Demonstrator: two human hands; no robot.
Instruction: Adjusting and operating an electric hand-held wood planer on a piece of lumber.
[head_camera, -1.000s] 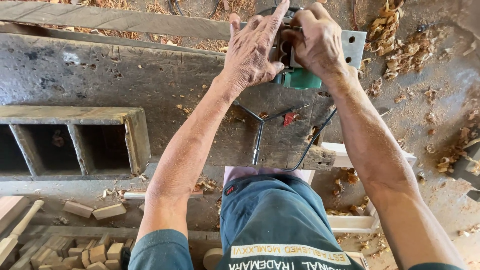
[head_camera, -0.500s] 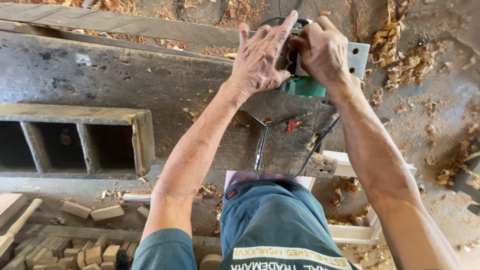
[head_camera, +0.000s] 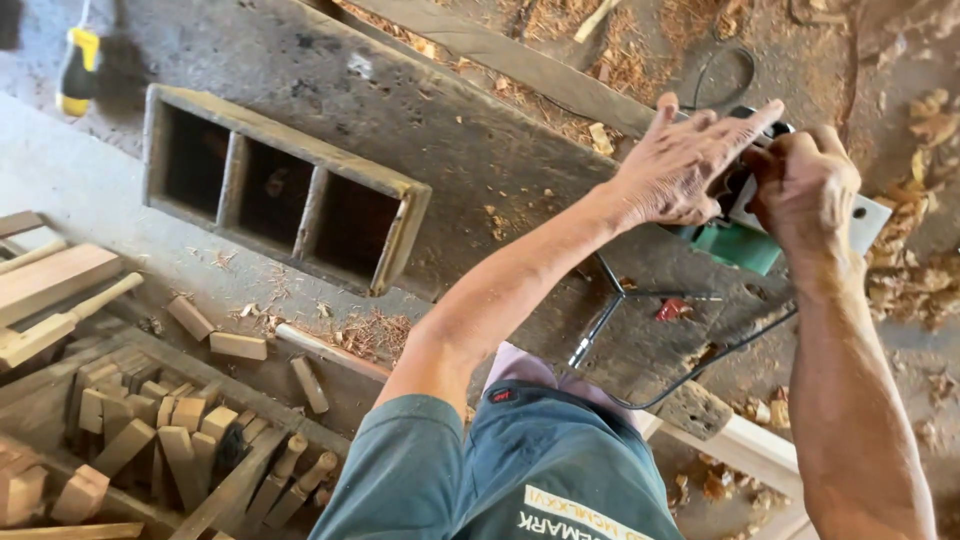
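A broad, weathered grey workbench (head_camera: 440, 130) runs across the middle, its top dusted with chips. On it, toward nine o'clock, sits an open wooden frame (head_camera: 290, 190) with three compartments. A green and silver power planer (head_camera: 760, 235) rests near three o'clock, with a Y-shaped metal wrench (head_camera: 620, 300) and a small red piece (head_camera: 672, 310) just below it. Past the bench at two o'clock lie curled wood shavings (head_camera: 920, 260).
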